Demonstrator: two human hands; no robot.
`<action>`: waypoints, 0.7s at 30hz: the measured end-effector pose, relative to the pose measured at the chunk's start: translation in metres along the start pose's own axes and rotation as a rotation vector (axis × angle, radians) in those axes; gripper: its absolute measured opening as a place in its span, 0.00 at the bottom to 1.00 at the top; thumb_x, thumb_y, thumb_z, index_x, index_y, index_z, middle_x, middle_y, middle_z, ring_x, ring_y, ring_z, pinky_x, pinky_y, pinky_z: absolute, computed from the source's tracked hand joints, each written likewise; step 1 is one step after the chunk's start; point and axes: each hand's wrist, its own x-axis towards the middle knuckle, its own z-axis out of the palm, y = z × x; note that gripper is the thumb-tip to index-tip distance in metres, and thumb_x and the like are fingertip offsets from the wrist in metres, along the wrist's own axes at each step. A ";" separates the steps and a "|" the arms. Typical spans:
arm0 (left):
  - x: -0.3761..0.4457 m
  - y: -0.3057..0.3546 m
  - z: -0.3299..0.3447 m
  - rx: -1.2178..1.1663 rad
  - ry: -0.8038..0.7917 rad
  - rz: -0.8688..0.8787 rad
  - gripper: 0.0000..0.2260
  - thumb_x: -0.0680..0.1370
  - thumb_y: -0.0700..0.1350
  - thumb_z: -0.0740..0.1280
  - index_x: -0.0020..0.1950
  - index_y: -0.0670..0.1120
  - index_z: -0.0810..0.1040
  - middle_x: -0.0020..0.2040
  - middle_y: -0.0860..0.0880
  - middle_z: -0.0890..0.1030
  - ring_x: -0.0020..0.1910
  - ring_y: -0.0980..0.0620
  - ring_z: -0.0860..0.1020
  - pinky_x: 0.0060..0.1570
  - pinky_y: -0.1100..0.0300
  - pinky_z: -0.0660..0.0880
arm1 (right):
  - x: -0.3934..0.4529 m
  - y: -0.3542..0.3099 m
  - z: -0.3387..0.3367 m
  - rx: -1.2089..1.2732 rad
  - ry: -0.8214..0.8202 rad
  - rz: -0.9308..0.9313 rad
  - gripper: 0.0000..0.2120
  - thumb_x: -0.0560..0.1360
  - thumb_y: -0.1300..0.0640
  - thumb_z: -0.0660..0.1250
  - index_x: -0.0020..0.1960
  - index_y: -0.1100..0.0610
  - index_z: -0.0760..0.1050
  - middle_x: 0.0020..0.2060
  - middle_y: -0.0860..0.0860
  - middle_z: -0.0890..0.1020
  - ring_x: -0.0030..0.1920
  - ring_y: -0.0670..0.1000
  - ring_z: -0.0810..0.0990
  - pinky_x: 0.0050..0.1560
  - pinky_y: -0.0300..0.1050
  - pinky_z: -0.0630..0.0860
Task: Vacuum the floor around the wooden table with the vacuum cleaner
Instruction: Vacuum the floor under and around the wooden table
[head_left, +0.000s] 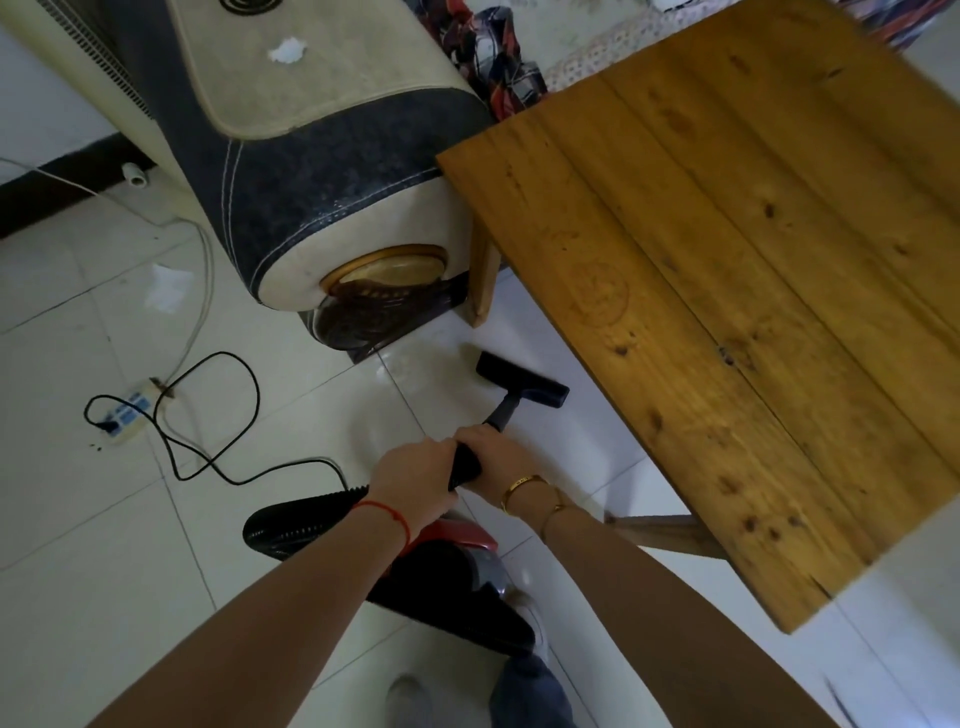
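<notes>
- Vacuum cleaner (441, 571) is standing on the tiled floor (104, 571) by the person's feet; floor nozzle (522, 378) is resting just beside the wooden table (727, 291) edge.
- Left hand (415, 486) and right hand (493, 460) are both wrapping the wand (501, 413).
- Judgement: task is partway; paper scrap (166, 286) is lying unvacuumed.
- Under-table floor is hidden.

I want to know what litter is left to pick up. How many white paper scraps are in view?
2: one scrap on the sofa arm, one scrap on the floor tiles left of the sofa. Others may lie hidden under the wooden table.
</notes>
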 end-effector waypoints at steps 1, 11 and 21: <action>-0.006 -0.003 0.002 0.009 -0.001 0.011 0.13 0.76 0.47 0.65 0.59 0.47 0.71 0.40 0.51 0.70 0.37 0.51 0.73 0.36 0.61 0.69 | -0.004 -0.004 0.005 0.002 0.001 0.007 0.08 0.71 0.60 0.69 0.49 0.57 0.72 0.49 0.54 0.78 0.49 0.54 0.77 0.52 0.50 0.77; -0.078 -0.031 0.030 0.105 -0.064 0.159 0.14 0.75 0.47 0.65 0.59 0.47 0.70 0.50 0.48 0.78 0.46 0.49 0.79 0.46 0.58 0.76 | -0.066 -0.056 0.068 0.091 0.090 0.119 0.09 0.72 0.55 0.68 0.51 0.56 0.73 0.49 0.53 0.80 0.49 0.54 0.79 0.47 0.46 0.75; -0.128 -0.041 0.057 0.195 -0.092 0.280 0.16 0.75 0.46 0.65 0.63 0.50 0.71 0.55 0.50 0.78 0.52 0.50 0.78 0.47 0.59 0.73 | -0.129 -0.090 0.113 0.183 0.211 0.211 0.10 0.74 0.54 0.66 0.54 0.56 0.73 0.53 0.54 0.79 0.51 0.55 0.79 0.51 0.47 0.76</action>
